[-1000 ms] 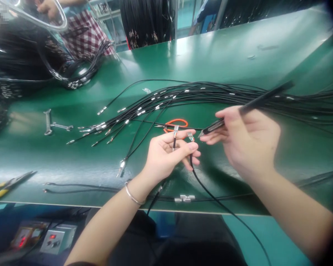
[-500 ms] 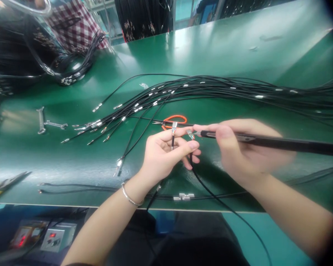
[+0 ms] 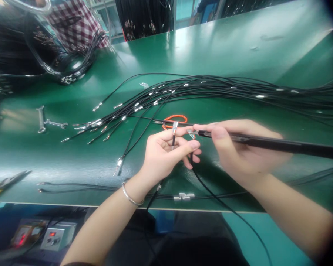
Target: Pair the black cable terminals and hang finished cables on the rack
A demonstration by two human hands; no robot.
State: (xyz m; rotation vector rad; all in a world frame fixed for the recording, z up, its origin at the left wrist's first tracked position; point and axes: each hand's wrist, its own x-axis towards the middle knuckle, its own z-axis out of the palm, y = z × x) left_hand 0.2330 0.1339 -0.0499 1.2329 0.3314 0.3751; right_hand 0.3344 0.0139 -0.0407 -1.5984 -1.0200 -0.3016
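The rear end of the black tool is cut off by the right edge, and part of the right hand is covered by its shaft; whether the held cable end is touched by its tip is too small to tell. The orange-handled tool is partly hidden behind the left hand. The yellow-handled pliers are cut off by the left edge.

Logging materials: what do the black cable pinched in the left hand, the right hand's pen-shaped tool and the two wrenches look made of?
Black cable: probably plastic or rubber jacket, softly glossy; it bends in a smooth curve.
Pen-shaped tool: dark satin body, plastic or coated metal, look leaves it open; tip likely metal, silvery.
Wrenches: likely steel, perhaps plated; silvery with bright highlights.
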